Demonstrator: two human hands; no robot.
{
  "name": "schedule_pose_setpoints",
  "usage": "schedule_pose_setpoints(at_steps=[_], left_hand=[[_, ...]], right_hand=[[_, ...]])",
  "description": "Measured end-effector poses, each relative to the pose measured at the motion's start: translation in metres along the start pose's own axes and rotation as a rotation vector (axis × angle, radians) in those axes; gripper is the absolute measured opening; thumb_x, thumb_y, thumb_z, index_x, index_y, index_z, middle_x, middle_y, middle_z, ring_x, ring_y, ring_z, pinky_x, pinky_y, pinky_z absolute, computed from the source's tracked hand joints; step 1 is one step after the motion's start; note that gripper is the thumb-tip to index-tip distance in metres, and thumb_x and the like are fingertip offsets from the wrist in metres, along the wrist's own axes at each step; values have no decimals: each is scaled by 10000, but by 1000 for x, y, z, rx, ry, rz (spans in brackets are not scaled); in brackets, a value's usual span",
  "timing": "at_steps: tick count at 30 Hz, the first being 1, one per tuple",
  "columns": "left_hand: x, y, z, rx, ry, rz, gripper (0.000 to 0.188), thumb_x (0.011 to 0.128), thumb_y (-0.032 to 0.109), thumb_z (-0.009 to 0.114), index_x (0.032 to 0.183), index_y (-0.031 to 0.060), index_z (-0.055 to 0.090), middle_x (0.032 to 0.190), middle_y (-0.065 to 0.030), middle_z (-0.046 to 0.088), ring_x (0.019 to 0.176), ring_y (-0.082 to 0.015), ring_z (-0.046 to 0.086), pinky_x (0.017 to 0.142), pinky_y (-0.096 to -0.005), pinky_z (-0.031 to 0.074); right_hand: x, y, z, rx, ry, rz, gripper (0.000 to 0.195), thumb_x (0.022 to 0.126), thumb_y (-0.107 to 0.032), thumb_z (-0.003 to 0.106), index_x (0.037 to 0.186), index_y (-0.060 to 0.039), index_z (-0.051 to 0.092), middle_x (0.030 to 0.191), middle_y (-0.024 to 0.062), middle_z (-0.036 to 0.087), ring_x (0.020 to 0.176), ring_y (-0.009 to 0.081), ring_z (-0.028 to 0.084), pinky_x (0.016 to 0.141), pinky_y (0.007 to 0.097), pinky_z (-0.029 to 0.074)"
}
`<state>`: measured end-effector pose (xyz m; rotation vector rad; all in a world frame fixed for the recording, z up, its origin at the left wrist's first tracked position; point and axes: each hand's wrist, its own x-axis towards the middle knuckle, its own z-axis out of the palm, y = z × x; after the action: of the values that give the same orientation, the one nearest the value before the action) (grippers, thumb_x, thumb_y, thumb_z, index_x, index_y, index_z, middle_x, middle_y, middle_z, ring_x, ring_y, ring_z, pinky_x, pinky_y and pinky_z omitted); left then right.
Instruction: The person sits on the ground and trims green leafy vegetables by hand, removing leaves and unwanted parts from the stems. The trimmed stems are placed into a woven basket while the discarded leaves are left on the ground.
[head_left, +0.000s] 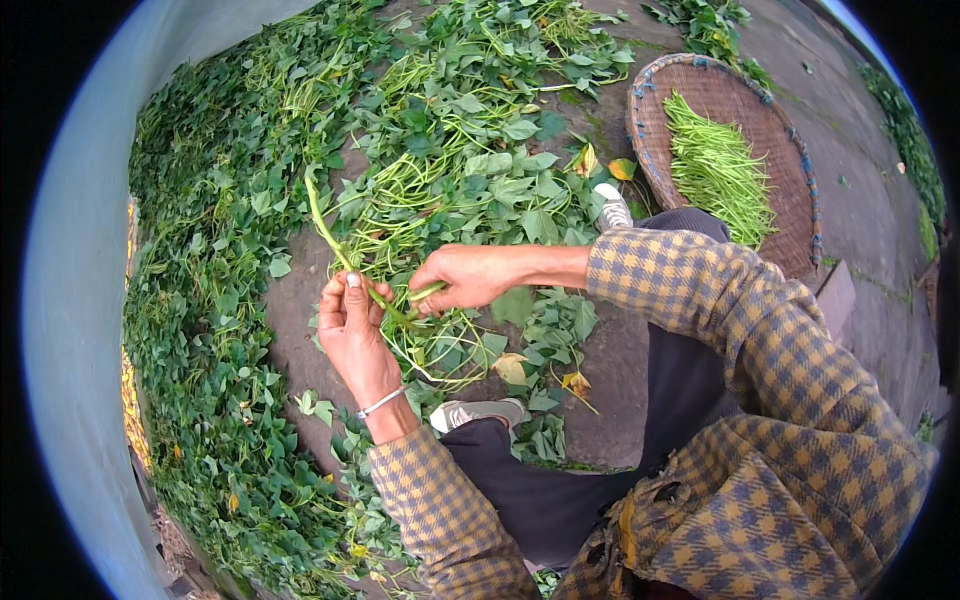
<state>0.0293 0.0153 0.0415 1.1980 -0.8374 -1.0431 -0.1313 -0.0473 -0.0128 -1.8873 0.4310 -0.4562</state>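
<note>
My left hand (360, 330), with a pale bracelet at the wrist, pinches a long green stem (324, 229) between thumb and fingers. The stem rises past the fingertips towards the upper left, and its lower part runs towards my right hand (472, 277). That hand closes on a short green stem piece (429, 291), close beside the left fingertips. Whether the two pieces are still joined cannot be made out. Below both hands lies a loose heap of leafy vines (442, 195) with thin green stalks.
A round woven basket (787, 217) with a blue-bound rim holds a pile of trimmed green stems (716, 172) at the upper right. A broad spread of leafy vines (217, 322) covers the paved ground on the left. My shoes (480, 412) stand among leaves. Yellowed leaves (511, 368) lie around.
</note>
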Motion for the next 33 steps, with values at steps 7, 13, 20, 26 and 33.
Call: schedule_pose_setpoints(at_steps=[7,13,20,26,33], left_hand=[[-11,-22,-3,635,-11,180,224,821,98,691,977,-1,564,819,-8,583,727,-74,541,649,-208,452],[-11,-19,0,432,84,172,148,795,23,697,879,9,576,807,-2,594,713,-59,541,641,-191,446],[-6,-5,-5,276,-156,-34,132,846,103,657,923,4,616,806,-40,639,666,-89,551,628,-207,440],[-1,3,-14,-28,-377,-159,209,891,200,609,995,23,570,795,-2,534,681,-121,482,639,-258,411],[6,7,-24,-147,-205,-109,162,894,194,608,901,44,548,753,-7,496,659,-111,459,595,-247,408]], right_hand=[[6,-10,-6,-133,243,-86,215,844,-179,553,959,-3,599,691,172,584,575,294,544,542,409,413],[6,-23,-12,-246,276,-131,231,812,-162,561,995,-31,616,796,163,623,698,326,590,608,425,451],[6,-15,-21,-194,179,-228,134,827,-152,584,885,-43,638,747,113,594,781,273,537,712,386,436],[0,-16,-25,422,-2,-236,146,911,-161,534,886,-35,605,751,-13,557,676,86,498,639,267,439],[-14,31,-22,-191,6,76,131,829,-121,581,936,-53,612,802,68,637,724,201,595,666,356,466]])
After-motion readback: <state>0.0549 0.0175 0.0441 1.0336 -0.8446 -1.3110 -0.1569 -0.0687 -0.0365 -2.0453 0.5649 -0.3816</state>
